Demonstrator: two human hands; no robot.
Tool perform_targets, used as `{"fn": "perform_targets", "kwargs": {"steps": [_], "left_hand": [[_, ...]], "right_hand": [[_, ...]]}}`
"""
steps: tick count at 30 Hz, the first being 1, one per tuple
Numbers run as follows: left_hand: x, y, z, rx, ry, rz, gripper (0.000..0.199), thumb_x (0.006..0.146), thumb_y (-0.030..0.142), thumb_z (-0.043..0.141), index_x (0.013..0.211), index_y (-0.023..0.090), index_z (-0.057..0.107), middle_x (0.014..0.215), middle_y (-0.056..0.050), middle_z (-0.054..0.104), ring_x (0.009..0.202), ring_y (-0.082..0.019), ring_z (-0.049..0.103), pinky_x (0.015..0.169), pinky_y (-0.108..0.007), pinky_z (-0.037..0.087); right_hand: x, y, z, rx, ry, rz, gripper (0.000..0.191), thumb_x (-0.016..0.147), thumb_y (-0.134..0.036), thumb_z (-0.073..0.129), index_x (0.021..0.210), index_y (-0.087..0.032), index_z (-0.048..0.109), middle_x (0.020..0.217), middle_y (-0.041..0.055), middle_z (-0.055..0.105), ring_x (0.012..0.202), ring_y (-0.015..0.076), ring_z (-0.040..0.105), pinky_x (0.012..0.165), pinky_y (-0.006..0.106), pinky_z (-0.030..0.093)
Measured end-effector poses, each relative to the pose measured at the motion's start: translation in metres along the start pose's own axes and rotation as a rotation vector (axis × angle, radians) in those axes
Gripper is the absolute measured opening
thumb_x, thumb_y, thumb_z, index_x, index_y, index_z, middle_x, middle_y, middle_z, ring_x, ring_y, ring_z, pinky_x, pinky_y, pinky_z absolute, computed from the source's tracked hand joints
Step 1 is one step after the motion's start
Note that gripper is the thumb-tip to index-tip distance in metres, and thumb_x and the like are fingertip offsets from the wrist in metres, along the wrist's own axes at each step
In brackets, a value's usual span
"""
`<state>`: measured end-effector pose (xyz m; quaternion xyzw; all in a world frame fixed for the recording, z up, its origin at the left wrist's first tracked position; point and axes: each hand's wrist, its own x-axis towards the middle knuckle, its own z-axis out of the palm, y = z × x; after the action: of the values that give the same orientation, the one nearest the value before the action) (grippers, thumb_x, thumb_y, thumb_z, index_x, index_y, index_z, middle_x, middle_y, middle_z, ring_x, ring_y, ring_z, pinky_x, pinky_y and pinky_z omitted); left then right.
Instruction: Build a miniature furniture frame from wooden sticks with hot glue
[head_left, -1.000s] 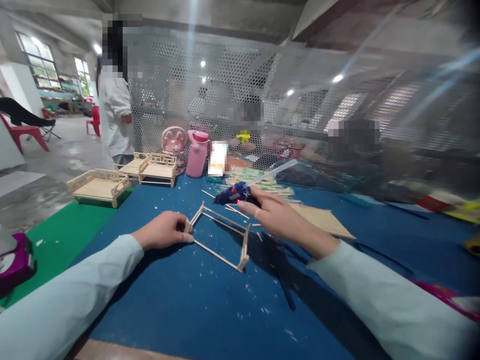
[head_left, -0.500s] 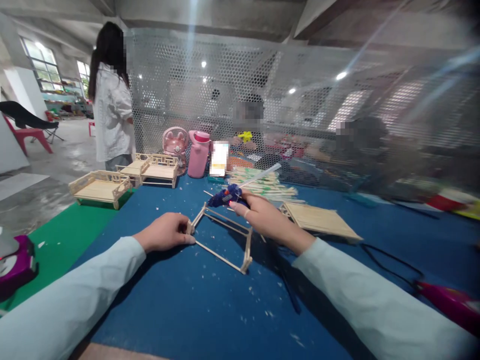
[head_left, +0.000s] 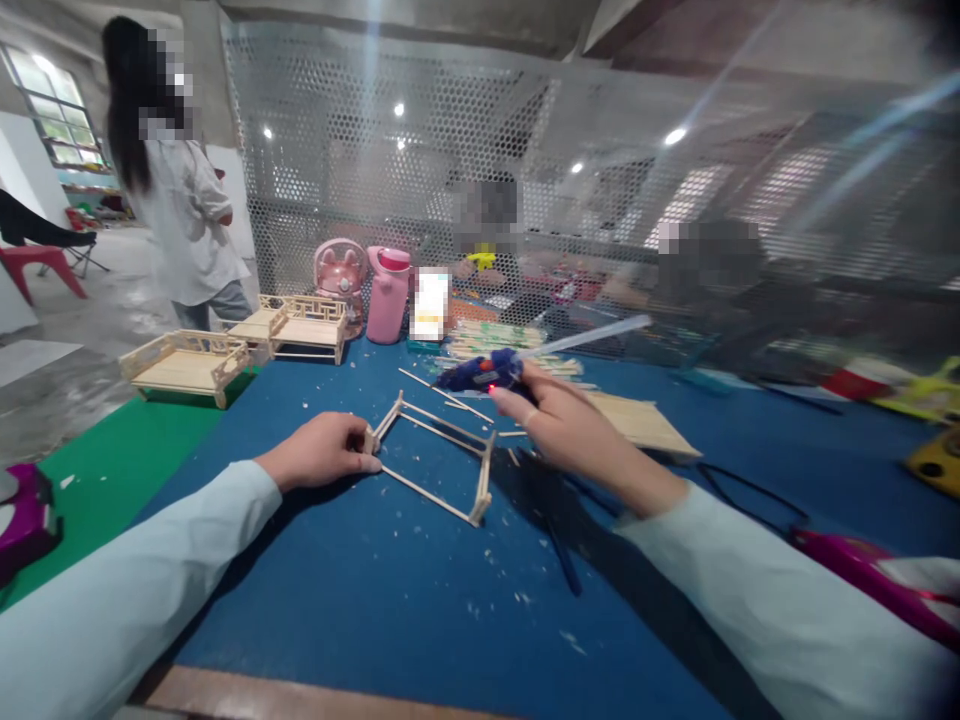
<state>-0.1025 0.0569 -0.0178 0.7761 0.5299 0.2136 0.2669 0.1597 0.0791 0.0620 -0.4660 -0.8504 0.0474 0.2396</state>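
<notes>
My left hand pinches the left corner of a small wooden stick frame, which rests on the blue tabletop. The frame is an open rectangle with short uprights at its corners. My right hand is wrapped round a blue hot glue gun with a red light lit on it. A long translucent glue stick pokes out of its back. The gun's nozzle points left, above the table and apart from the frame. Loose thin sticks lie just behind the frame.
Finished miniature wooden beds stand at the back left. A flat slatted wooden panel lies beyond my right wrist. Behind are a pink bottle, a phone, bundled sticks and a perforated metal screen. A person stands at left.
The glue gun in my right hand has moved right, away from the frame's far left corner. My left hand keeps its hold on the frame. The standing person appears farther left.
</notes>
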Motion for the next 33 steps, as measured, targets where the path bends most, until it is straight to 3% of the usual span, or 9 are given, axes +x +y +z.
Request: {"fn": "perform_targets", "kwargs": {"steps": [6,10,15,20,25,29,33], "left_hand": [[-0.001,0.002,-0.002,-0.004,-0.007,-0.006,0.025,0.071,0.041,0.062,0.074,0.016,0.062,0.069,0.000,0.059,0.065,-0.015,0.052,0.060,-0.023,0.037],[-0.003,0.004,-0.003,-0.001,-0.016,-0.015,0.026,0.071,0.042,0.061,0.073,0.016,0.060,0.068,0.000,0.057,0.064,-0.015,0.051,0.060,-0.023,0.037],[-0.004,0.004,-0.005,0.028,-0.017,-0.020,0.028,0.072,0.043,0.059,0.074,0.016,0.061,0.070,-0.001,0.059,0.065,-0.015,0.052,0.060,-0.024,0.037],[-0.005,0.002,-0.005,0.042,-0.026,-0.013,0.027,0.073,0.043,0.059,0.076,0.016,0.062,0.071,-0.001,0.060,0.065,-0.015,0.052,0.061,-0.024,0.038],[-0.005,0.002,-0.005,-0.017,-0.026,-0.018,0.026,0.072,0.041,0.060,0.076,0.015,0.062,0.072,-0.001,0.060,0.066,-0.015,0.052,0.062,-0.024,0.039],[-0.006,0.002,-0.005,-0.023,-0.025,-0.031,0.026,0.072,0.042,0.059,0.074,0.016,0.062,0.068,0.001,0.058,0.063,-0.014,0.049,0.059,-0.023,0.037],[-0.008,0.003,-0.004,0.010,0.013,-0.043,0.030,0.073,0.046,0.057,0.073,0.016,0.060,0.064,0.002,0.054,0.060,-0.014,0.047,0.057,-0.023,0.035]], "right_hand": [[-0.049,0.016,-0.037,-0.102,-0.009,0.008,0.035,0.087,-0.044,0.041,0.104,-0.023,0.064,0.111,0.0080,0.067,0.106,0.0319,0.060,0.090,0.046,0.049],[-0.068,0.024,-0.039,-0.111,-0.070,0.021,0.038,0.087,-0.045,0.039,0.108,-0.024,0.063,0.115,0.0073,0.066,0.108,0.0319,0.059,0.092,0.047,0.048],[-0.067,0.026,-0.028,-0.139,-0.096,0.105,0.040,0.086,-0.045,0.040,0.106,-0.019,0.064,0.115,0.0121,0.066,0.111,0.0347,0.057,0.094,0.052,0.045],[-0.065,0.029,-0.018,-0.151,-0.092,0.151,0.048,0.087,-0.047,0.039,0.116,-0.015,0.060,0.126,0.0133,0.059,0.121,0.0315,0.050,0.103,0.049,0.037],[-0.068,0.036,-0.011,-0.158,-0.038,0.149,0.045,0.084,-0.048,0.045,0.114,-0.020,0.063,0.118,0.0104,0.065,0.119,0.0314,0.052,0.100,0.047,0.040],[-0.074,0.038,-0.017,-0.170,0.008,0.122,0.042,0.084,-0.047,0.045,0.113,-0.022,0.062,0.114,0.0082,0.067,0.116,0.0307,0.054,0.098,0.046,0.042],[-0.078,0.040,-0.034,-0.177,0.034,0.208,0.039,0.087,-0.045,0.039,0.112,-0.021,0.059,0.115,0.0104,0.065,0.110,0.0314,0.057,0.091,0.046,0.045]]}}
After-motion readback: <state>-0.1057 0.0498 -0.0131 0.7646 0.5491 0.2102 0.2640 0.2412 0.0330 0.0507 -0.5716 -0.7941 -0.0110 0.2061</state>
